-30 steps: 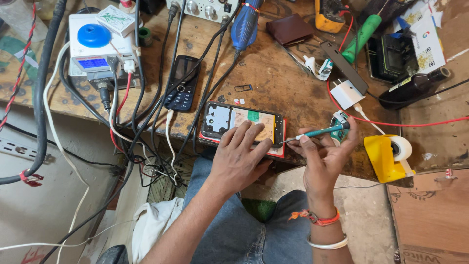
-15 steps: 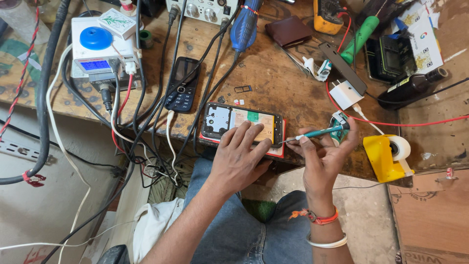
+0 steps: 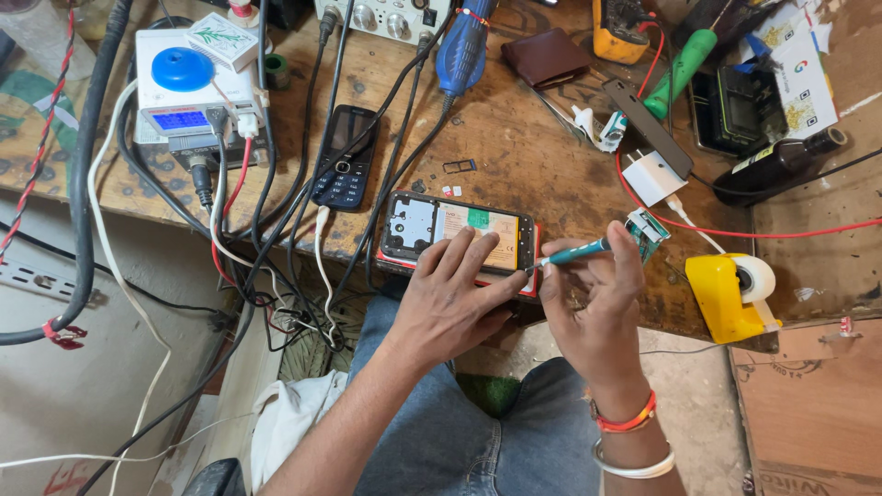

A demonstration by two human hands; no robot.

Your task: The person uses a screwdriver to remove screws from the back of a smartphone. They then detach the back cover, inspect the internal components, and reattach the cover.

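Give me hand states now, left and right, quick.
Left hand: open, fingers spread flat on the opened black smartphone with its back cover off.
Right hand: closed, pinching a thin teal-handled screwdriver.

Left hand (image 3: 450, 303) presses the opened phone (image 3: 459, 231); right hand (image 3: 593, 308) holds a teal screwdriver (image 3: 574, 253) at its edge.

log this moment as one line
left hand: pressing opened phone | right hand: holding teal screwdriver, tip at phone's right edge | surface: wooden bench
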